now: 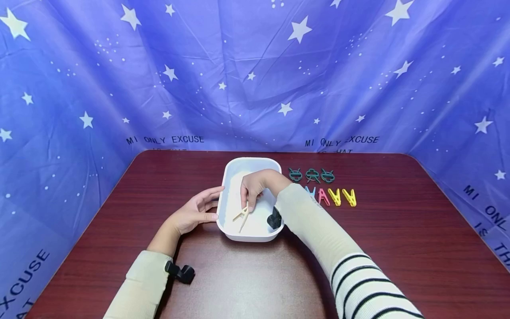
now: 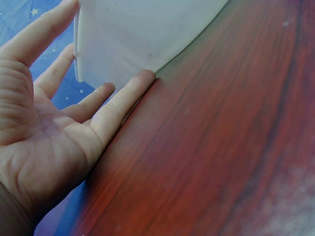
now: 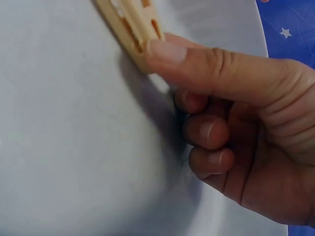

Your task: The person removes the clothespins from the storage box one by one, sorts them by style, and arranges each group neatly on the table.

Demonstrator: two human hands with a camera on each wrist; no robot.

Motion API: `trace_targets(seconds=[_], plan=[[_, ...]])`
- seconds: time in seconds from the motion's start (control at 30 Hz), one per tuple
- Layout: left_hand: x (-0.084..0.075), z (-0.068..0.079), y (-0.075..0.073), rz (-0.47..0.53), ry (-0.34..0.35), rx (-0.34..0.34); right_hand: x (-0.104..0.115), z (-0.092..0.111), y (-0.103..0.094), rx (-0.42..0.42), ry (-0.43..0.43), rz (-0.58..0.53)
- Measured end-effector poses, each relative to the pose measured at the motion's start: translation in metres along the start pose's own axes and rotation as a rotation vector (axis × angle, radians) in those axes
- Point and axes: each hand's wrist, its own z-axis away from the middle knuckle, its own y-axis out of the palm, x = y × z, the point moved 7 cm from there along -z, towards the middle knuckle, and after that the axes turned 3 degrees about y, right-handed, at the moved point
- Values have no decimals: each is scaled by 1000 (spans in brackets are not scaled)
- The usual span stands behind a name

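A white plastic tray [image 1: 250, 238] stands on the dark red wooden table. My left hand [image 1: 195, 210] is at its left side, fingers extended and fingertips at the tray's wall, as the left wrist view also shows. My right hand [image 1: 255, 186] reaches down inside the tray. Between thumb and forefinger it pinches one end of a beige clothespin [image 3: 129, 29], whose two legs spread toward the front left in the head view. The other fingers of this hand are curled under, with nothing seen in them.
Right of the tray lie three green wire-like clips [image 1: 312, 175] in a row. Nearer are a blue clothespin [image 1: 311, 192], partly hidden by my right sleeve, a pink one [image 1: 323, 197] and two yellow ones [image 1: 350, 197]. A blue star-print curtain [image 1: 255, 102] surrounds the table's far sides.
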Motion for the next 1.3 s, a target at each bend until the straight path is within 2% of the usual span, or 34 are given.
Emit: trace_targets(seconds=[0.23,0.9,1.3], plan=[[-1,-2,0,1,-8,2,-2,4,-4,-57,-12,-48],[0,0,0,-2,-7,-3,-4,9,-7,-102,-34,-84],[-1,0,0,-2,-7,-3,7,31,-25,-123,-54,-265]])
